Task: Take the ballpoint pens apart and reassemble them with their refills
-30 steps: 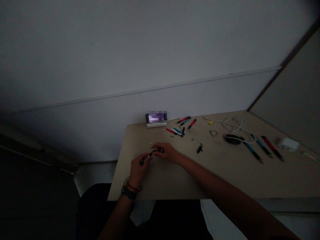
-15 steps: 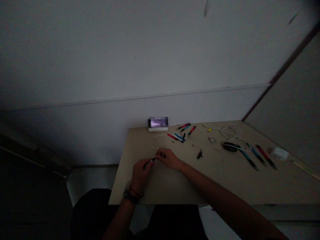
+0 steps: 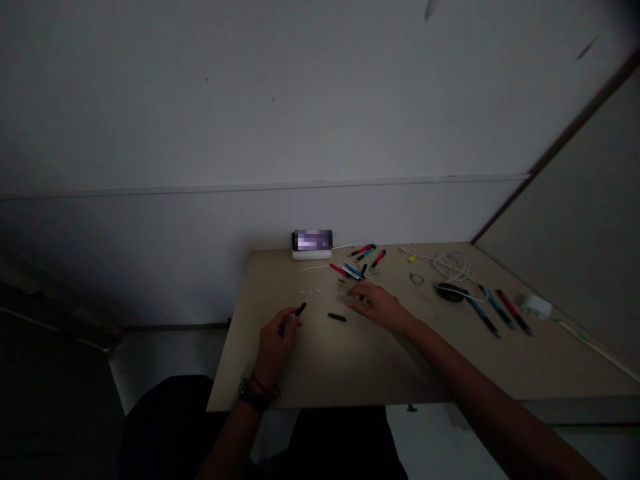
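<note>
My left hand [image 3: 277, 339] is closed around a black pen part [image 3: 301, 309], its tip pointing up and away over the table's left side. To the right of it, a short black pen barrel [image 3: 337, 317] lies on the tabletop. My right hand [image 3: 373, 303] hovers just beyond that barrel, fingers apart and holding nothing that I can see. A few tiny pale bits [image 3: 310, 292] lie beyond my left hand. Past my right hand are loose red, white and blue pen parts [image 3: 353, 270], partly hidden by its fingers.
A phone [image 3: 313, 240] leans on a white stand by the wall. Red and blue pens [image 3: 367, 251] lie right of it. Farther right are a coiled white cable [image 3: 453, 267], a black oval object [image 3: 449, 292], several larger pens [image 3: 483, 315] and a white adapter [image 3: 537, 307].
My right hand has left the pen part in my left hand and moved right, fingers opening. A black barrel now lies on the table between my hands. The view has shifted slightly.
</note>
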A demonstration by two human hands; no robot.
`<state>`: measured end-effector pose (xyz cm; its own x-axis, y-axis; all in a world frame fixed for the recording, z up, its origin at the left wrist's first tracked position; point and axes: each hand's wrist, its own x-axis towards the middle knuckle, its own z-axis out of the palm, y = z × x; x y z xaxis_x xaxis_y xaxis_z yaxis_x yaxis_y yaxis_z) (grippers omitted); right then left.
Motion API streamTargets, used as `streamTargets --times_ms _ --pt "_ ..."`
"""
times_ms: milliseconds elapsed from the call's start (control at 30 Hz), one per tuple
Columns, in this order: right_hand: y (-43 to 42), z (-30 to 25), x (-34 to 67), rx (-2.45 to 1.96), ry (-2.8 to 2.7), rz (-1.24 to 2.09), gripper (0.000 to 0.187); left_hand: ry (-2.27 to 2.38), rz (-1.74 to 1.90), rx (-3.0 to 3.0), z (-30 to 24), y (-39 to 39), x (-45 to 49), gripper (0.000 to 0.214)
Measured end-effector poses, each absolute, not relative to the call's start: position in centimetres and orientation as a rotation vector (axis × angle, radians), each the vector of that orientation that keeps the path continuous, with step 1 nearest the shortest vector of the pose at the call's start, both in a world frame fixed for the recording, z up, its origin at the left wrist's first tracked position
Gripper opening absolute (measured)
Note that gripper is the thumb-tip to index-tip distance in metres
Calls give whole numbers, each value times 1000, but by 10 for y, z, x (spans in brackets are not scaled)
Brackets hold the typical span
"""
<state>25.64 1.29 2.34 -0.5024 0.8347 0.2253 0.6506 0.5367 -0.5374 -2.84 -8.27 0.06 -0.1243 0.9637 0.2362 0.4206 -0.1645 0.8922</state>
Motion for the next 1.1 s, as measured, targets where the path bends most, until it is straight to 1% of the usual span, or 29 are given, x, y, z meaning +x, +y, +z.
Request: streamTargets --times_ms 167,233,400,567,733,933,1100 --pt "26 18 318 -1572 -2333 298 24 1568 1274 1611 2 -83 -28 33" --pt "34 15 331 -1691 -2320 258 25 1566 1287 1602 2 -83 -29 33" --pt "50 9 334 -1758 -2340 320 22 1533 1297 1591 0 -82 -31 32" --pt "54 12 319 -1921 -2314 207 29 1513 1284 1599 -4 -79 -33 35" --pt "55 21 309 -1923 -2343 205 26 1484 1280 1583 -6 -76 -34 38" --pt "55 29 299 -1882 -2356 254 29 1455 1283 1600 -7 -76 -35 38" --pt "47 33 281 -1738 -2255 254 40 1441 1272 1612 -10 -73 -36 38"
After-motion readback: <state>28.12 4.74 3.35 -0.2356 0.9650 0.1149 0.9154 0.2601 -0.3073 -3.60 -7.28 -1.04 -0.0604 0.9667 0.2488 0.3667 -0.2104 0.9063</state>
